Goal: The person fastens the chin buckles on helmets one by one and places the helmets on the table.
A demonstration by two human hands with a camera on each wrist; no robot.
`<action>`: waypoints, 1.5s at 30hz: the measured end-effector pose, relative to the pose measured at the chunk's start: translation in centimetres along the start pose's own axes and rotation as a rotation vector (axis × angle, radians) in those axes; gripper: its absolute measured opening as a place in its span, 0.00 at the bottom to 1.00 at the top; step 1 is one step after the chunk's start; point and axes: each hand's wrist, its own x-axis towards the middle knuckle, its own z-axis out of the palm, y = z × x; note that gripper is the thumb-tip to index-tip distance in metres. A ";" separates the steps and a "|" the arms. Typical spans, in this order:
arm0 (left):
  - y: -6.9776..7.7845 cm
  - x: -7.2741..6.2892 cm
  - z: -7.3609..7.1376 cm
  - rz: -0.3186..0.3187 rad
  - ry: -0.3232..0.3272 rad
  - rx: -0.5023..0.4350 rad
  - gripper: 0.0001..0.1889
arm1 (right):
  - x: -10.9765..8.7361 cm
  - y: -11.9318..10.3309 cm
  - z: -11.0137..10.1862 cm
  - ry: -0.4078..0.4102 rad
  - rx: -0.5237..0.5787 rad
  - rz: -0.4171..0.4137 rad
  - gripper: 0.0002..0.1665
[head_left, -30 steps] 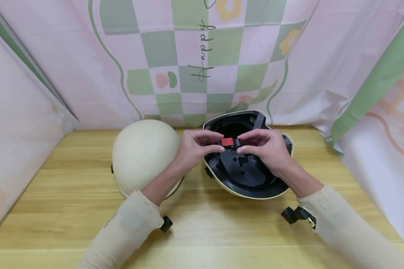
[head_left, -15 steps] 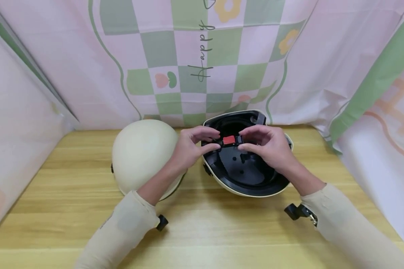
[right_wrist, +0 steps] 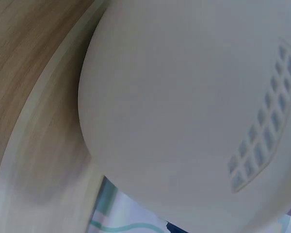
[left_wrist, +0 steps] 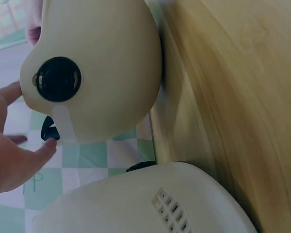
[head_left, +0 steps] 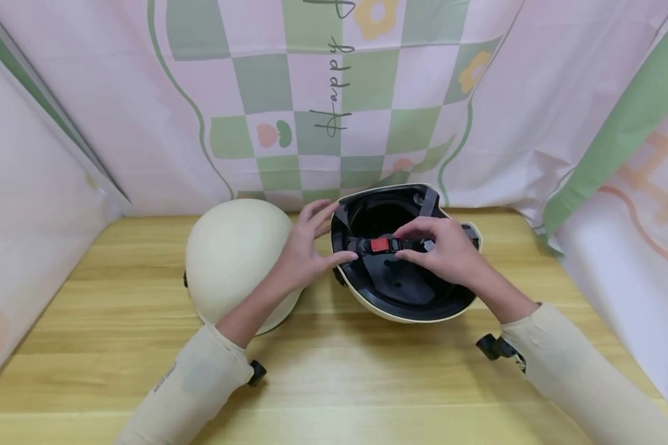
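A cream helmet (head_left: 406, 316) lies upside down, its black inside facing up. Across its opening runs a black chin strap with a red-and-black buckle (head_left: 380, 245). My right hand (head_left: 448, 247) holds the black right end of this buckle between thumb and fingers; its fingers are hidden in the right wrist view. At the helmet's left rim is my left hand (head_left: 306, 250), fingers spread and apart from the buckle, its thumb over the rim. In the left wrist view this hand (left_wrist: 14, 162) is beside the shell, near a round black knob (left_wrist: 59, 79).
A second cream helmet (head_left: 239, 259) stands dome up on the left, partly behind my left forearm. Both are on a wooden table (head_left: 334, 383). A patterned curtain (head_left: 312, 80) hangs directly behind them. Vent slots (right_wrist: 264, 121) show on the shell in the right wrist view.
My left hand has let go of the buckle's left side, moved left and spread its fingers. The buckle has dropped lower into the helmet's opening, and my right hand has come down with it.
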 end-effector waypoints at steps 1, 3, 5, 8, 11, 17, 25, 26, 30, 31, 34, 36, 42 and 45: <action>0.0 0.0 -0.1 -0.011 -0.014 -0.003 0.46 | 0.0 0.0 -0.1 -0.006 -0.001 0.003 0.15; -0.1 0.0 -0.2 -0.035 -0.040 0.007 0.49 | -0.2 -0.1 -0.2 -0.010 0.003 0.001 0.15; -0.3 0.0 -0.4 -0.065 -0.076 0.017 0.50 | -0.4 -0.2 -0.6 0.000 0.004 -0.016 0.15; -0.4 0.0 -0.7 -0.118 -0.138 0.007 0.51 | -0.7 -0.2 -1.2 0.043 0.009 -0.055 0.15; -0.5 -0.1 -0.9 -0.156 -0.175 -0.020 0.51 | -1.0 0.2 -2.2 0.122 -0.004 -0.078 0.16; -0.6 0.1 -1.2 -0.165 -0.206 -0.017 0.51 | -1.3 2.3 -4.6 0.254 0.051 -0.028 0.19; -0.8 0.3 -2.2 -0.150 -0.314 -0.001 0.50 | -2.3 7.0 -7.4 -0.017 0.322 -0.041 0.38; -0.8 0.3 -2.2 -0.143 -0.326 0.003 0.51 | -2.4 7.5 -7.4 -0.071 0.367 -0.049 0.40; -1.2 0.3 -2.2 -0.114 -0.350 0.013 0.52 | -2.9 9.2 -7.0 -0.257 0.601 -0.067 0.45; -1.3 0.3 -2.2 -0.108 -0.351 0.011 0.52 | -2.9 9.6 -6.8 -0.295 0.655 -0.067 0.45; -1.4 0.3 -2.1 -0.108 -0.349 -0.002 0.52 | -2.9 10.2 -6.4 -0.359 0.744 -0.064 0.47; -1.4 0.3 -2.1 -0.109 -0.348 -0.012 0.52 | -2.9 10.3 -6.3 -0.374 0.750 -0.062 0.49; -1.5 0.3 -2.2 -0.111 -0.360 -0.030 0.51 | -2.9 10.6 -6.5 -0.392 0.745 -0.108 0.50; -1.4 0.3 -2.5 -0.106 -0.384 -0.030 0.52 | -2.9 11.1 -6.8 -0.423 0.759 -0.119 0.51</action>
